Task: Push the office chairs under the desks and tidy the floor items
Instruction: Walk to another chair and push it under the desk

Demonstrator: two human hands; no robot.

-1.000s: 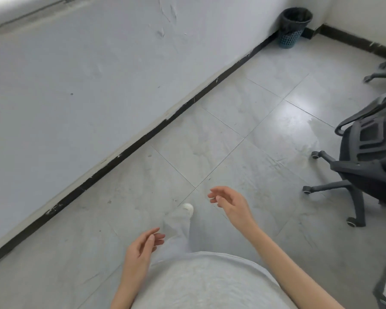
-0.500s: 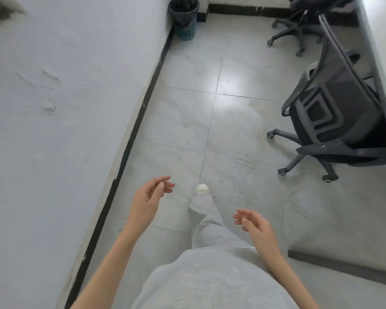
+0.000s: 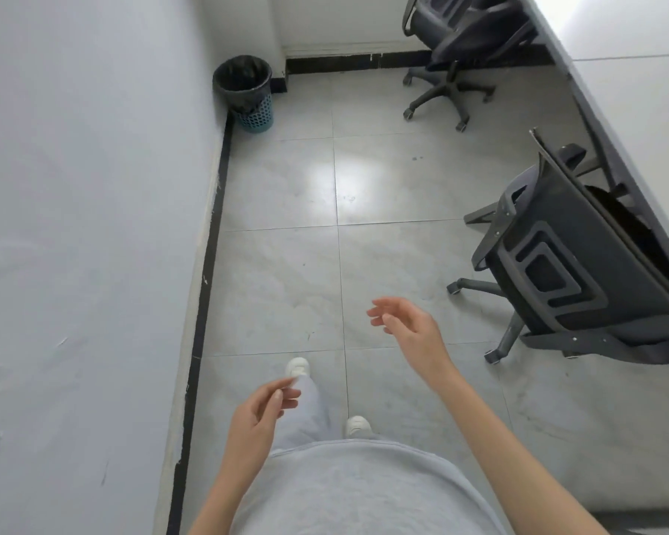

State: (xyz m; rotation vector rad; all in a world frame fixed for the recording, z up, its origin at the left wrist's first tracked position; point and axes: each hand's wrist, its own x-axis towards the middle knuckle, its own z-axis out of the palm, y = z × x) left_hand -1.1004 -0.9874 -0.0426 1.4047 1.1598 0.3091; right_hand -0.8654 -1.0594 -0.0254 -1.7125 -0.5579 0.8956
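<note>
Grey mesh near chair [image 3: 580,272] at right of frame looked tucked in, seat partly under the worktop [image 3: 634,121]. Far chair [image 3: 464,36] at upper right sat out from the worktop edge, base fully on open floor, so we judged that one not yet pushed. Blue bin [image 3: 248,92] stood in the upper-centre corner against the wall; we saw no loose floor items. Our left hand [image 3: 257,418] and right hand [image 3: 410,334] were both relaxed, fingers loosely spread, holding nothing, over the tiles.
</note>
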